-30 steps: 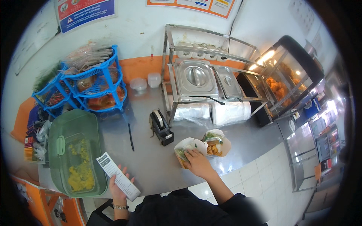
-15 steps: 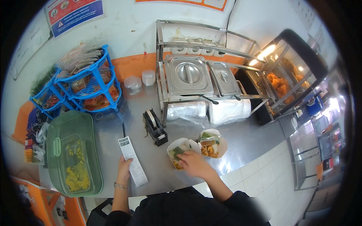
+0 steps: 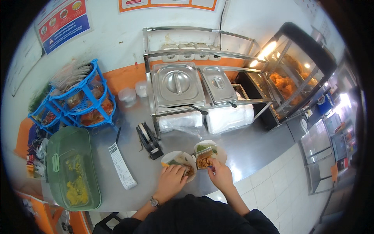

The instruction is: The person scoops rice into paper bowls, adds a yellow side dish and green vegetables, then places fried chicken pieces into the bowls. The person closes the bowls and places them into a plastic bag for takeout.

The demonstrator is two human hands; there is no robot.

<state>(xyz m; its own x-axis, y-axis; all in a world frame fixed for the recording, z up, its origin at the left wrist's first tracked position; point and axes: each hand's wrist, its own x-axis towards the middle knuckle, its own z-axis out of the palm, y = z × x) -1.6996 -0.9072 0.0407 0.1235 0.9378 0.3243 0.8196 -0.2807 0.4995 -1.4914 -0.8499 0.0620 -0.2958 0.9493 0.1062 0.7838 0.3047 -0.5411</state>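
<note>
Two white paper food boxes stand side by side near the counter's front edge. My left hand (image 3: 171, 180) lies over the left food box (image 3: 191, 157), its fingers bent down across the contents. A small orange bit shows beside those fingers; what they hold is hidden. At the right food box (image 3: 222, 155), the fingers of my right hand (image 3: 222, 176) are pinched together over the front part. A small dark bluish spot shows at their tips, too small to name. Inside this box are green leaf, brown food pieces and a clear small packet (image 3: 205, 153).
A long printed receipt (image 3: 121, 165) lies left, beyond it a black tape dispenser (image 3: 149, 141). A green lidded tub (image 3: 72, 134) with yellow food and blue tiered baskets (image 3: 97, 93) stand farther left. Behind are steel lidded pans (image 3: 178, 85), plastic bags (image 3: 230, 118) and a lit fried-food cabinet (image 3: 290, 84).
My left hand has let go of the receipt and moved right to the left box. My right hand has shifted from the left box to the right one. The view has turned slightly.
</note>
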